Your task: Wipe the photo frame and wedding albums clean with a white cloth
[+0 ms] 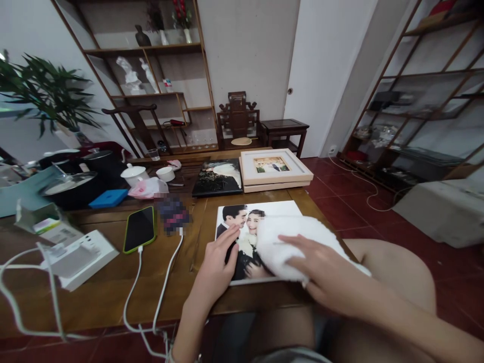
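Note:
A photo panel (pixel 247 249) showing a couple lies flat on the wooden table in front of me. My left hand (pixel 218 259) rests on its left part with the fingers stretched out, holding nothing. A white towel (pixel 298 229), bunched up, covers the panel's right part and hangs past its right edge. On top of the towel is my right hand (pixel 321 264), gripping and pressing it against the panel. The thumb and some fingers are partly hidden in the folds.
Behind the panel lie a dark photo panel (pixel 217 179) and stacked pale wooden picture frames (pixel 278 176). To the left are a green-edged phone (pixel 139 229), white cables (pixel 166 282), a white box (pixel 88 262), a blue box (pixel 108 198) and a black pan (pixel 71 189).

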Tool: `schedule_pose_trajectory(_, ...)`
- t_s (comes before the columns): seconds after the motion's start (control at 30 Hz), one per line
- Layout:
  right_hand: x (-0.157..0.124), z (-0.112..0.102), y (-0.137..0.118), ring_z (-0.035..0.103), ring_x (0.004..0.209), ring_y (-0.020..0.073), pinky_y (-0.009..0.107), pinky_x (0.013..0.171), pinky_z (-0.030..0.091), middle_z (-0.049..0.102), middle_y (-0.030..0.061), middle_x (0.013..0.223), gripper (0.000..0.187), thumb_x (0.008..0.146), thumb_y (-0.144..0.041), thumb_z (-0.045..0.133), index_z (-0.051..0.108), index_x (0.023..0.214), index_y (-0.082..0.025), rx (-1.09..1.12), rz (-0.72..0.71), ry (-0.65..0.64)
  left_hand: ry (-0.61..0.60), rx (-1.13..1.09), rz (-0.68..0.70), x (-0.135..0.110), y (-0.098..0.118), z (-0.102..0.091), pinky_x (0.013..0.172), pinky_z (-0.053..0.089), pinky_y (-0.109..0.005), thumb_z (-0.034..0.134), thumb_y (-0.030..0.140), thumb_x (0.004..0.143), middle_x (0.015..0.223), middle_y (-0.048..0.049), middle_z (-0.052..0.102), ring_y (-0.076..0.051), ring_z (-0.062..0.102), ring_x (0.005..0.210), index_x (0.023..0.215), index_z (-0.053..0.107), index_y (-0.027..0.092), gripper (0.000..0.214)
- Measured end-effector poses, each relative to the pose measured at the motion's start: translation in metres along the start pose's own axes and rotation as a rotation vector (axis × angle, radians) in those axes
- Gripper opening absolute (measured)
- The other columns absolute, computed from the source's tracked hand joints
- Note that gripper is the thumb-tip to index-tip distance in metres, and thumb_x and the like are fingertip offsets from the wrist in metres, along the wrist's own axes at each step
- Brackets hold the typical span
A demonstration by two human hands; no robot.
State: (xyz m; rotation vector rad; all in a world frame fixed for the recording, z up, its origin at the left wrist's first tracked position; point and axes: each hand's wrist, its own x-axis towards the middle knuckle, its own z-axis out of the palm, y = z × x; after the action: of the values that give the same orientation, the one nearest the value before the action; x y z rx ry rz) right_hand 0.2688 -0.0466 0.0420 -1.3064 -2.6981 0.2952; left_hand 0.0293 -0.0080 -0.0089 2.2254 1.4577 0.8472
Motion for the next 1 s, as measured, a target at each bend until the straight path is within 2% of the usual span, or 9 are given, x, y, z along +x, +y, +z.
schedule_pose_trajectory(0.1,0.025,-0.005,0.029,0.049,0.113,0.0285,0.042,0.092,0.039,0.050,0.0145,0.129,0.049,0.067,-0.006,0.043,0.060,0.111,-0.018,-0.110,0.169,0.075,-0.013,-0.005,0.000,-0.001,0.000,0.000,0.105,0.034,-0.043,0.040,0.026,0.089,0.133,-0.0071,0.051,-0.021,0.043,0.126,0.122,0.054,0.019,0.036)
schedule_pose_trajectory(0.17,0.044,-0.009,0.045,0.056,0.098,0.0277,0.039,0.081,0.043,0.057,0.0145,0.115,0.046,0.071,-0.008,0.040,0.059,0.113,-0.017,-0.160,0.255,0.091,-0.016,-0.012,-0.004,-0.001,0.001,-0.001,0.105,0.032,-0.043,0.039,0.027,0.090,0.135,-0.0061,0.050,-0.021,0.041,0.127,0.124,0.052,0.021,0.037)
schedule_pose_trajectory(0.27,0.073,-0.015,0.053,0.060,0.083,0.0261,0.035,0.069,0.043,0.062,0.0135,0.096,0.041,0.075,-0.011,0.039,0.060,0.110,-0.017,-0.205,0.305,0.080,0.001,-0.045,-0.016,-0.002,0.003,-0.001,0.108,0.029,-0.042,0.036,0.028,0.092,0.140,-0.0036,0.043,-0.019,0.035,0.131,0.131,0.045,0.025,0.040)
schedule_pose_trajectory(0.33,0.089,-0.016,0.048,0.059,0.086,0.0259,0.034,0.071,0.042,0.062,0.0142,0.096,0.040,0.075,-0.010,0.040,0.060,0.110,-0.017,-0.200,0.224,0.084,0.030,-0.091,-0.013,-0.003,0.005,-0.002,0.110,0.025,-0.040,0.034,0.029,0.093,0.144,-0.0016,0.037,-0.018,0.030,0.134,0.134,0.039,0.027,0.042)
schedule_pose_trajectory(0.47,0.104,-0.007,0.018,0.051,0.109,0.0269,0.041,0.088,0.038,0.060,0.0150,0.112,0.038,0.074,-0.009,0.046,0.062,0.108,-0.016,-0.146,-0.083,0.073,0.178,-0.243,-0.035,-0.007,0.005,-0.004,0.113,0.019,-0.036,0.033,0.033,0.094,0.147,-0.0012,0.032,-0.017,0.027,0.135,0.137,0.034,0.027,0.044)
schedule_pose_trajectory(0.6,0.078,0.008,-0.018,0.032,0.128,0.0292,0.052,0.102,0.023,0.050,0.0128,0.131,0.032,0.075,-0.014,0.052,0.064,0.104,-0.018,-0.120,-0.363,0.032,0.276,-0.411,-0.085,-0.006,0.001,-0.004,0.112,0.021,-0.037,0.026,0.035,0.095,0.146,-0.0029,0.033,-0.018,0.030,0.134,0.138,0.032,0.025,0.045)
schedule_pose_trajectory(0.73,0.027,0.006,-0.037,0.022,0.134,0.0269,0.050,0.109,0.014,0.043,0.0078,0.138,0.016,0.077,-0.023,0.055,0.069,0.084,-0.021,-0.009,-0.493,-0.091,0.271,-0.313,-0.066,-0.004,0.002,-0.003,0.112,0.020,-0.038,0.025,0.033,0.095,0.147,-0.0031,0.032,-0.018,0.028,0.135,0.138,0.032,0.024,0.045)
schedule_pose_trajectory(0.83,-0.004,-0.010,-0.031,0.028,0.132,0.0232,0.043,0.109,0.019,0.043,0.0041,0.139,0.023,0.072,-0.014,0.053,0.069,0.087,-0.022,0.093,-0.361,-0.180,0.207,-0.144,-0.023,-0.004,0.005,-0.003,0.112,0.021,-0.038,0.035,0.031,0.093,0.148,-0.0040,0.030,-0.018,0.027,0.135,0.140,0.029,0.023,0.048)
schedule_pose_trajectory(1.0,-0.021,-0.023,0.024,0.049,0.115,0.0245,0.040,0.096,0.038,0.049,0.0047,0.133,0.053,0.062,-0.004,0.042,0.064,0.105,-0.024,0.125,0.104,-0.080,0.087,-0.057,0.083,-0.004,0.005,-0.002,0.106,0.036,-0.038,0.044,0.026,0.090,0.133,-0.0040,0.051,-0.020,0.044,0.126,0.128,0.048,0.024,0.039)
